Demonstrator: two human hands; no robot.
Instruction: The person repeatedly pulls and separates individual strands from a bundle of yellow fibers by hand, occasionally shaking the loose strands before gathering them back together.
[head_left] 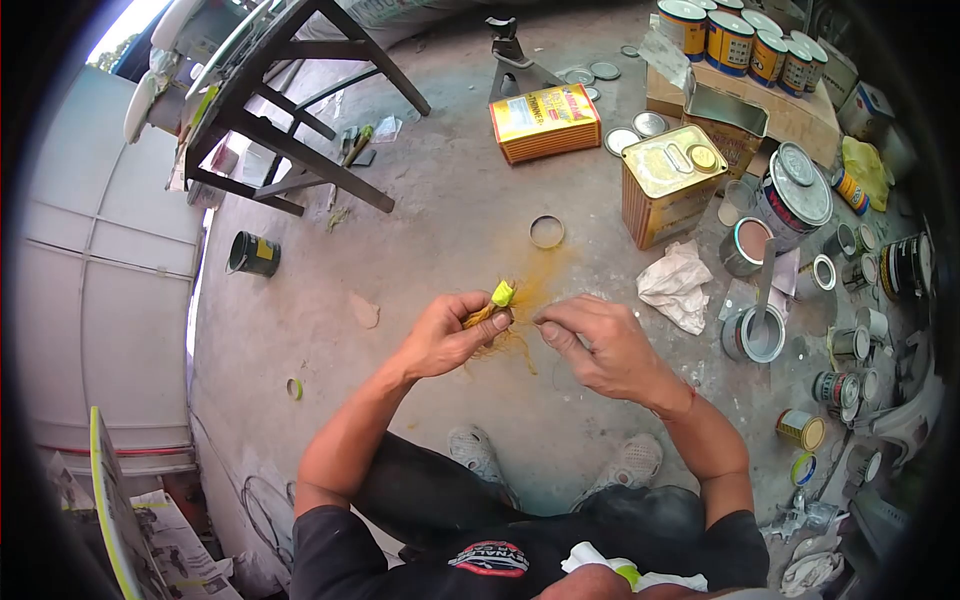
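Note:
My left hand [452, 334] is closed round a bundle of yellow-brown strands [484, 316], which has bright yellow-green tape [502, 293] at its upper end. Loose strands hang below the fingers. To the right of the bundle, my right hand [590, 343] has its thumb and fingertips pressed together, a short gap away from the tape. Whatever those fingertips hold, if anything, is too small to make out. Yellow-orange powder [540, 272] lies on the floor beyond the hands, close to a round metal ring [547, 231].
A thinner tin [545, 124] lies ahead, with a square metal can [668, 190] and crumpled white cloth [677, 285] at right. Several paint cans crowd the right side. A dark trestle [290, 150] stands upper left, a black pot [254, 254] below it.

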